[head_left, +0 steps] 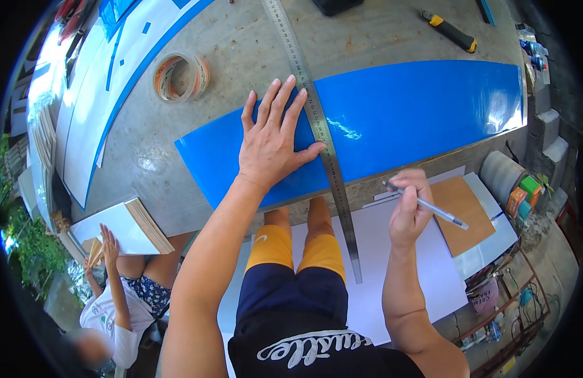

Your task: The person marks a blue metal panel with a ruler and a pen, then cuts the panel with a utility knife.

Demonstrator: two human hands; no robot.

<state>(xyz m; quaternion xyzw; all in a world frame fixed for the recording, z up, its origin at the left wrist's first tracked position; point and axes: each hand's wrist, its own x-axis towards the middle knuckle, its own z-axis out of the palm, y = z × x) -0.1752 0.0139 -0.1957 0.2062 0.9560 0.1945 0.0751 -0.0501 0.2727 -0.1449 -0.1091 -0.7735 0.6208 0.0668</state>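
Observation:
A long blue sheet [424,110] lies across the grey table in front of me. Over it, crosswise, rests a metal ruler [332,167], whose lower end sticks out past the table's near edge. My left hand [272,135] lies flat on the sheet with fingers spread, its thumb touching the ruler's left side. To the right of the ruler, my right hand [411,205] is raised near the sheet's lower edge, its fingers closed around a clear pen [444,215].
A tape roll [180,77] and a yellow-black cutter [449,30] lie on the table [379,38]. White curved panels with blue edging [90,94] stand at the left. A co-worker [118,302] sits at lower left beside stacked boards [118,230]. A brown board [464,217] is at the right.

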